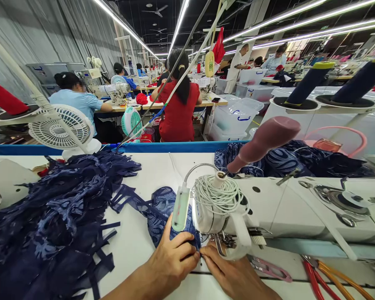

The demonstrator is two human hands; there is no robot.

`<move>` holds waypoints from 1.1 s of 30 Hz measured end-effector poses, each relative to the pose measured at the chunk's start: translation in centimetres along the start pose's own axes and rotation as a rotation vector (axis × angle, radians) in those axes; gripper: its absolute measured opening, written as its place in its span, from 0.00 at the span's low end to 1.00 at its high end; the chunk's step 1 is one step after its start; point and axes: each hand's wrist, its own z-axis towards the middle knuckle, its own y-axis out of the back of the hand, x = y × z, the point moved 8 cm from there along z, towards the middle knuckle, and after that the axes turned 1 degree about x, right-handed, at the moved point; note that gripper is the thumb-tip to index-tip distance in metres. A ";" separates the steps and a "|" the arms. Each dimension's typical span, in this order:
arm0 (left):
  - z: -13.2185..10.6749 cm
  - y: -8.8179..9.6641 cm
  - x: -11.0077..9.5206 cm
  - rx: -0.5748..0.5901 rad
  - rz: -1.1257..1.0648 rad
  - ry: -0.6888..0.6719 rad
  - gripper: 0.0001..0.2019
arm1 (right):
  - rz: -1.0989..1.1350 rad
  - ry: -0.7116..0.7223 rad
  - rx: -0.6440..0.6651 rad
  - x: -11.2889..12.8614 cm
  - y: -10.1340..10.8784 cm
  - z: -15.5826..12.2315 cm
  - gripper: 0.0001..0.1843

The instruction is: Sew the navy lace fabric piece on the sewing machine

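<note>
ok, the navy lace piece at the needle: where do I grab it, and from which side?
Probably its near edge, coming from the front left. The lace piece lies flat on the table, its right end under the sewing machine, which blocks the right and the top, and the lamp hangs over its middle. The left hand and right hand pinch that near edge by the needle.

We can read no text, label, brand or number anywhere; a blue mark on the grey cabinet [50, 73] at 10 o'clock is too blurred
</note>
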 end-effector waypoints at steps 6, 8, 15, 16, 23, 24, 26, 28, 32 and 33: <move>-0.3 -0.2 0.1 0.042 -0.028 0.007 0.11 | 0.098 -0.085 -0.020 -0.5 0.8 0.7 0.16; -0.4 -0.3 0.1 0.067 -0.035 0.009 0.12 | 0.098 -0.092 -0.015 -0.6 1.1 0.9 0.16; -0.5 -0.4 0.2 0.115 -0.003 0.028 0.13 | -0.102 0.038 -0.046 0.7 1.2 0.9 0.14; -0.6 -0.5 0.3 0.126 0.010 0.027 0.13 | -0.121 0.046 -0.059 0.8 1.0 0.7 0.12; -1.1 -1.6 1.6 0.279 -0.038 0.054 0.18 | -0.108 0.025 -0.074 0.5 0.1 -0.8 0.09; -0.9 -1.5 1.6 0.261 -0.042 0.048 0.17 | -0.098 0.017 -0.055 0.4 -0.1 -0.7 0.11; -0.5 -1.1 1.5 0.202 -0.046 0.021 0.13 | -0.090 0.005 -0.102 0.4 -0.2 -0.4 0.13; -0.2 -0.9 1.4 0.154 -0.038 0.002 0.09 | -0.087 -0.018 -0.216 0.2 -0.3 -0.1 0.12; -0.2 -1.0 1.3 0.123 -0.021 -0.012 0.09 | -0.069 -0.016 -0.310 0.0 -0.8 0.8 0.11; -0.2 -1.0 1.4 0.118 -0.017 -0.009 0.09 | -0.063 -0.013 -0.324 -0.1 -0.5 0.9 0.11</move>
